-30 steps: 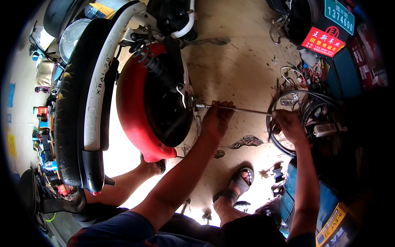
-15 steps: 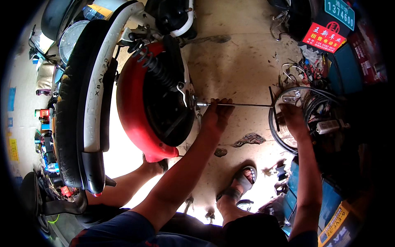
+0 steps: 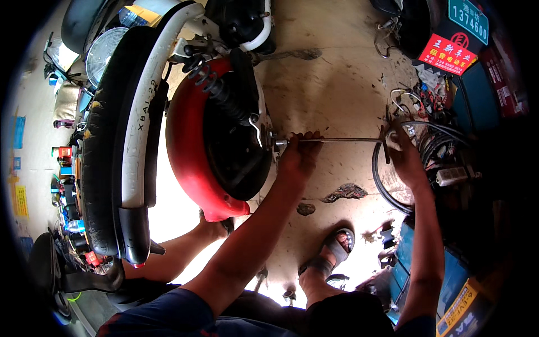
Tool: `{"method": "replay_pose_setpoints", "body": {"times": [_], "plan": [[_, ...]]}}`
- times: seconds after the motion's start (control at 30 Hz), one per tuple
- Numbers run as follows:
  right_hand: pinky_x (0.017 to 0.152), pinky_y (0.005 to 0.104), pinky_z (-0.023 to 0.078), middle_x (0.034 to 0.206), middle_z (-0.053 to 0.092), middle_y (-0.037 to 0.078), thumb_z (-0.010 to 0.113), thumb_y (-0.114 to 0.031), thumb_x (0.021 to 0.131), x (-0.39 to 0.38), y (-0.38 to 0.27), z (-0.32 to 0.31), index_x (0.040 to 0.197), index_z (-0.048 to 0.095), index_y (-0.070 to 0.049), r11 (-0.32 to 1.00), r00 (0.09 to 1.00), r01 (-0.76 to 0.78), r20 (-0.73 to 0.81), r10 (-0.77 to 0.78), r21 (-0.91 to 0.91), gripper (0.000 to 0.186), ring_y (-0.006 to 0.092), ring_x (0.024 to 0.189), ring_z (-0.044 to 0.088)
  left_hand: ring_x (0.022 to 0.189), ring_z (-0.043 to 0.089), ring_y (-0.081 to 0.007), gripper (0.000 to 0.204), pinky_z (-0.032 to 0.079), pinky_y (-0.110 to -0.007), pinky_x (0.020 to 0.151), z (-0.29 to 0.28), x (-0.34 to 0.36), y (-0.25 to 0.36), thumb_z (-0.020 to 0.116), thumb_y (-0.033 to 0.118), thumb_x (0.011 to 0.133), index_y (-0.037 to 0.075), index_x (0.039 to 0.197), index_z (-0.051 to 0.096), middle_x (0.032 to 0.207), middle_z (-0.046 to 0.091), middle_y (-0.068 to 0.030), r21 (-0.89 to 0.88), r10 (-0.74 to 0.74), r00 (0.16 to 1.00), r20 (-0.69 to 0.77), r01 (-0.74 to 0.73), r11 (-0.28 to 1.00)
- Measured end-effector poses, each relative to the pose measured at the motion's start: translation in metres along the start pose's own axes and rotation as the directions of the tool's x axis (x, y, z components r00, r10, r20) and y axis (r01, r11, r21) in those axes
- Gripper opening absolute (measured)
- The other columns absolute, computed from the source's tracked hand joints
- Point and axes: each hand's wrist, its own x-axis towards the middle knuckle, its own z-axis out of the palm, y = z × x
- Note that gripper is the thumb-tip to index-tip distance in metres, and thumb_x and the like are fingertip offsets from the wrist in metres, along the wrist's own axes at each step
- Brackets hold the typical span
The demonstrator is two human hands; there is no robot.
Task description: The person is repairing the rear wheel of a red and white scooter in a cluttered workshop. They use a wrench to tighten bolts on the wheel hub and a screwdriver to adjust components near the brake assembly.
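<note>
A long T-handle socket wrench (image 3: 351, 139) lies level across the middle of the view. Its socket end meets the axle area of a scooter's rear wheel (image 3: 238, 151), beside a red mudguard (image 3: 185, 140) and a black coil-spring shock absorber (image 3: 216, 92). Close to the socket, my left hand (image 3: 300, 157) is closed round the shaft. At the other end, my right hand (image 3: 405, 154) has its fingers on the crossbar, partly curled about it. The exact fit of the socket on the fastener is too small to make out.
The scooter's long black seat (image 3: 106, 146) with white trim (image 3: 137, 129) stands at left. Looped black cable (image 3: 377, 174) and tangled wires (image 3: 435, 104) lie at right, near blue boxes (image 3: 474, 95). My sandalled foot (image 3: 337, 250) is below. A fan (image 3: 104, 56) stands at far left.
The crossbar has turned about the shaft and looks shorter and more upright. My right hand has risen slightly against it. My left hand stays on the shaft; the whole view has shifted a little.
</note>
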Motion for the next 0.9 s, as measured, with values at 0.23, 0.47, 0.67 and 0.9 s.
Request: {"method": "replay_pose_setpoints", "body": {"times": [0.23,0.47,0.67,0.9], "plan": [[0.060,0.0308,0.055,0.077,0.071,0.013,0.051,-0.026,0.104,0.003,-0.021,0.003,0.122,0.061,-0.001,0.822,0.853,-0.486,0.367,0.372,0.296,0.032,0.0202,0.068,0.071,0.103,0.062,-0.0374,0.026,0.050,-0.056,0.102,-0.023,0.009,-0.002,0.039,0.026,0.108,0.004,0.103,0.051,0.102,0.062,-0.0173,-0.039,0.065,0.994,0.084,-0.062,0.997],[0.061,0.0279,0.056,0.099,0.070,0.018,0.051,-0.025,0.105,0.003,-0.003,0.006,0.135,0.054,-0.001,0.910,0.926,0.373,0.131,-0.354,-0.183,0.038,0.0178,0.070,0.071,0.103,0.063,-0.0368,0.024,0.052,-0.053,0.101,-0.014,0.003,-0.001,0.039,0.024,0.108,0.004,0.104,0.051,0.103,0.062,-0.0160,0.036,0.002,0.999,-0.034,-0.001,0.999],[0.058,0.0303,0.055,0.081,0.072,0.014,0.051,-0.026,0.104,0.003,0.007,0.004,0.126,0.057,0.000,0.605,0.809,-0.583,0.448,0.379,0.542,0.034,0.0182,0.063,0.070,0.106,0.062,-0.0366,0.024,0.051,-0.054,0.102,-0.018,0.007,-0.002,0.041,0.025,0.108,0.004,0.107,0.052,0.105,0.062,-0.0162,0.057,0.055,0.997,0.055,-0.058,0.997],[0.067,0.0293,0.057,0.096,0.073,0.015,0.052,-0.014,0.103,-0.003,-0.003,0.007,0.121,0.060,0.002,0.953,0.954,0.291,0.097,-0.283,-0.087,0.025,0.0165,0.074,0.071,0.103,0.063,-0.0362,0.021,0.051,-0.054,0.102,-0.015,0.002,0.002,0.044,0.024,0.107,0.006,0.103,0.053,0.101,0.064,-0.0150,0.084,0.032,0.999,-0.024,-0.030,0.996]]}}
